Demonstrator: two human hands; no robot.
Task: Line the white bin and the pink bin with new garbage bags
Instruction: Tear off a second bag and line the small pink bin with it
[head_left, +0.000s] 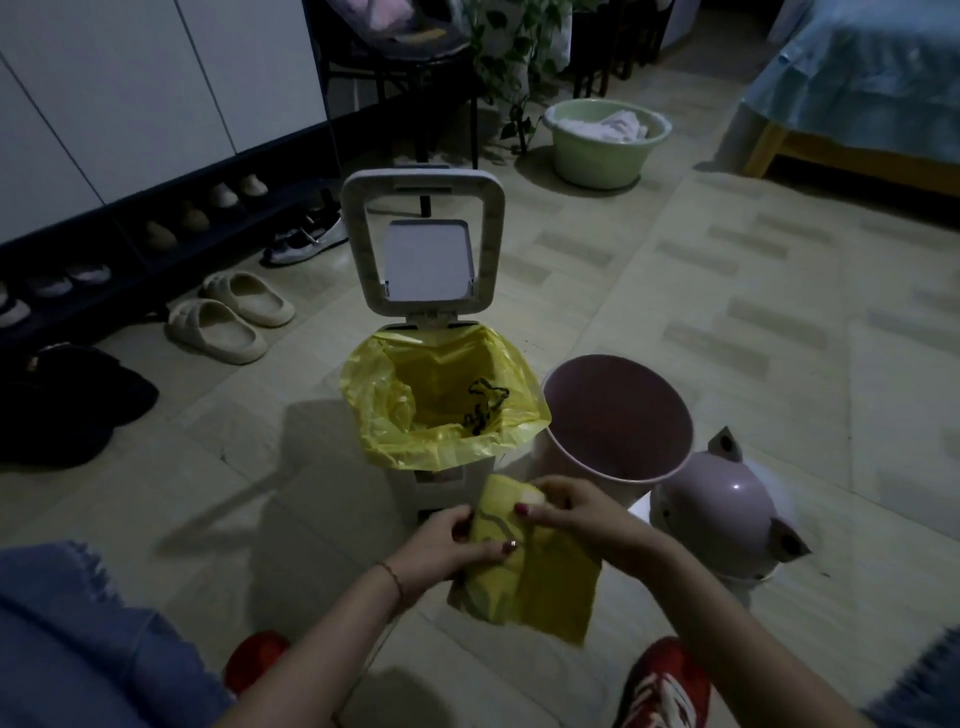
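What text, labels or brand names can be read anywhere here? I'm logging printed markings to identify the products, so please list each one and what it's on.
None can be read.
The folded yellow bag held by the left hand and right hand: dark marks, too blurred to tell whether they are print.
White bin, pink bin and pink lid: no lettering shows.

Pink bin (618, 415) mouth open and unobstructed, white bin (441, 483) touching alongside, dome lid (727, 519) nearby.
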